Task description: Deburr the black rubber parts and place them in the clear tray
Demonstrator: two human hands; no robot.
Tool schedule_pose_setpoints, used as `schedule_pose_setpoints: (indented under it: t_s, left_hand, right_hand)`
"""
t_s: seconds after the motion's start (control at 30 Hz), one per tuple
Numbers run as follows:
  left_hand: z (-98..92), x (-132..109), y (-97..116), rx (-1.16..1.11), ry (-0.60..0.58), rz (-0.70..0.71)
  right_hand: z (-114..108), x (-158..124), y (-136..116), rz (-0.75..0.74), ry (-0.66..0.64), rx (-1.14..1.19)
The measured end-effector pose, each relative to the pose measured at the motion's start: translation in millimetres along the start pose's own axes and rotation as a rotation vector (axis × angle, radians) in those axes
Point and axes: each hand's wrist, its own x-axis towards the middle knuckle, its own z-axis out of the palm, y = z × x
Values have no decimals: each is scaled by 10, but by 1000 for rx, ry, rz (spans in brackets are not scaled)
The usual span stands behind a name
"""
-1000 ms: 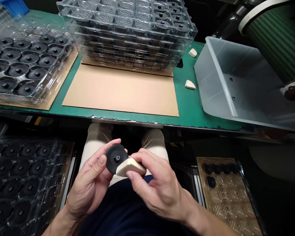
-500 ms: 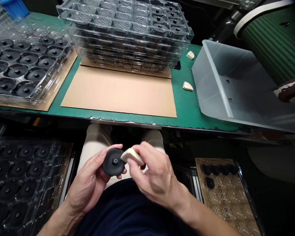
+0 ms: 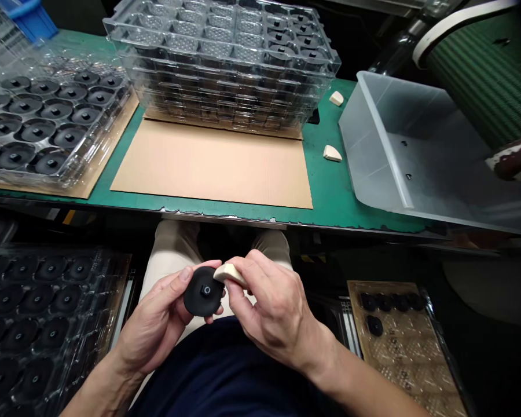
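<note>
Above my lap, my left hand [image 3: 165,310] grips a round black disc [image 3: 195,298] by its edge, with the small raised stub at its centre facing up. My right hand [image 3: 269,307] pinches a cream-coloured wedge-shaped block [image 3: 231,274] between thumb and fingers. The block's tip meets the upper right rim of the disc. Some left fingers are hidden behind the disc. Two similar cream blocks lie on the green bench, one [image 3: 332,153] nearer and one [image 3: 336,98] farther back.
A stack of clear trays [image 3: 230,75] stands on cardboard [image 3: 212,168]. Trays of black discs lie at left on the bench [image 3: 54,110] and below it [image 3: 39,301]. A translucent bin [image 3: 373,145] is at right; a partly filled tray [image 3: 403,347] sits low right. A green cylinder [image 3: 473,75] overhangs the bin.
The disc has turned slightly in my left hand and sits a little lower. My right hand has shifted the block slightly along its rim. The view has moved a little.
</note>
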Motion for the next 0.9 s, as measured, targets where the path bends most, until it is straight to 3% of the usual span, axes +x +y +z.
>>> schedule_pose_setpoints:
  t_s: [0.13, 0.27, 0.4, 0.47, 0.63, 0.8, 0.9]
  left_hand:
    - [-27, -9, -13, -3, 6, 24]
    - [-37, -6, -26, 34, -107, -38]
    - [-57, 4, -6, -22, -6, 38]
    - [-69, 6, -9, 11, -35, 14]
    - [-61, 1, -64, -6, -194, -80]
    - [-88, 32, -59, -68, -8, 75]
    - [-127, 57, -63, -4, -39, 52]
  right_hand:
    - [-3, -23, 7, 16, -88, 36]
    - [36, -22, 14, -55, 23, -56]
    - [68, -46, 10, 36, -39, 74]
    - [58, -42, 13, 45, -36, 80]
    - [7, 25, 43, -208, 23, -5]
    - [56, -28, 61, 12, 9, 69]
    - [70, -29, 81, 20, -8, 25]
